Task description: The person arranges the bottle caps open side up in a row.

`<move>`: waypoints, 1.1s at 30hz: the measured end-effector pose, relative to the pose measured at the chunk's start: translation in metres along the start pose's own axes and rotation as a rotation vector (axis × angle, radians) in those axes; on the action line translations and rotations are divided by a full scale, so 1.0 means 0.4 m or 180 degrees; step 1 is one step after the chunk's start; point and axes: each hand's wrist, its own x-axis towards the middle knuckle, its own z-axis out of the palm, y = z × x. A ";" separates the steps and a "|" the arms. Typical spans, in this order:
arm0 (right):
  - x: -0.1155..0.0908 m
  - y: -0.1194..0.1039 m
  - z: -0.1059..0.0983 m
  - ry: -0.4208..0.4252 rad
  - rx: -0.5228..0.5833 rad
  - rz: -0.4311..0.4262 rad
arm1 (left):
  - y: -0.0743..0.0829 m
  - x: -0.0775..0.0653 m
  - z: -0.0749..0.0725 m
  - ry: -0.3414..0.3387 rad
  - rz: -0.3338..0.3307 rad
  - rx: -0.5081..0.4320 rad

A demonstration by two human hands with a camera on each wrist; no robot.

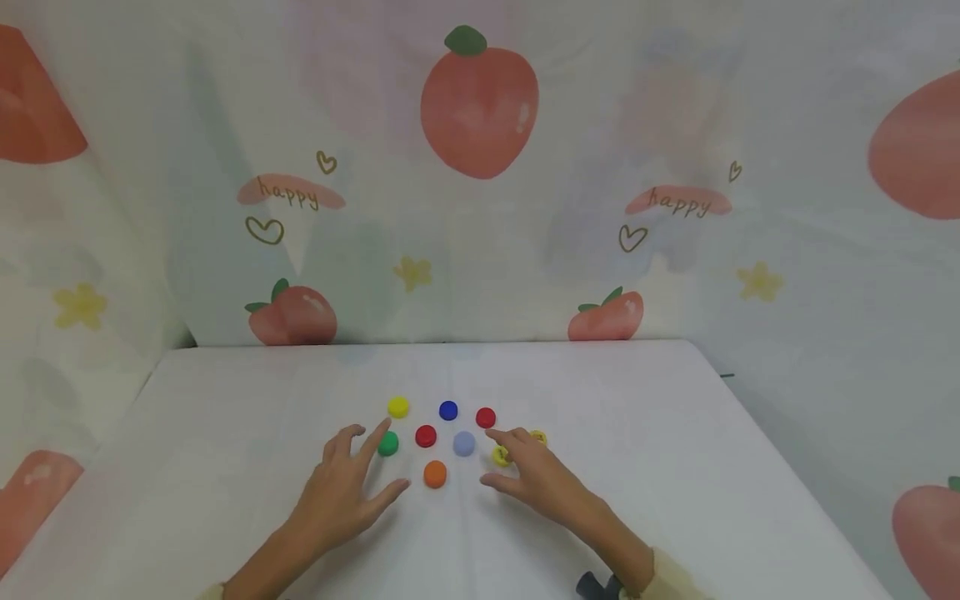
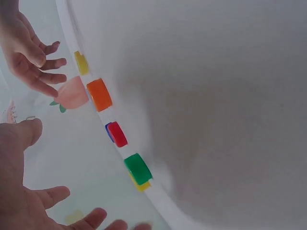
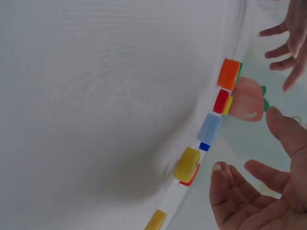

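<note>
My left hand (image 1: 337,493) hovers over the white table with fingers spread. Its index fingertip overlaps the edge of a green disc (image 1: 388,443), and a yellow disc (image 1: 398,407) lies just beyond. On the other side my right hand (image 1: 546,478) is held above two yellow pieces (image 1: 500,456), partly covering them in the head view. Past its index fingertip sits a red disc (image 1: 486,417). Between the hands lie an orange disc (image 1: 435,474), a light blue disc (image 1: 464,443), another red disc (image 1: 426,436) and a dark blue disc (image 1: 448,410). Neither hand holds anything.
The white tabletop (image 1: 225,433) ends at a hanging cloth (image 1: 510,250) printed with fruit, hearts and "happy". A dark object (image 1: 591,586) shows at the bottom edge beside the right sleeve (image 1: 671,577).
</note>
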 end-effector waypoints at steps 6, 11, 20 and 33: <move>0.023 -0.015 0.010 -0.0031 0.0178 -0.0040 | 0.021 0.015 0.004 -0.0157 -0.0097 -0.0309; 0.039 -0.032 0.022 -0.0105 0.0403 -0.0063 | 0.028 0.022 0.014 -0.0402 -0.0017 -0.0635; 0.058 -0.039 0.051 -0.0247 0.0543 -0.0093 | 0.033 0.029 0.031 -0.0601 0.0031 -0.0971; 0.076 -0.058 0.082 -0.0309 0.0410 -0.0176 | 0.038 0.044 0.052 -0.0714 0.0056 -0.1248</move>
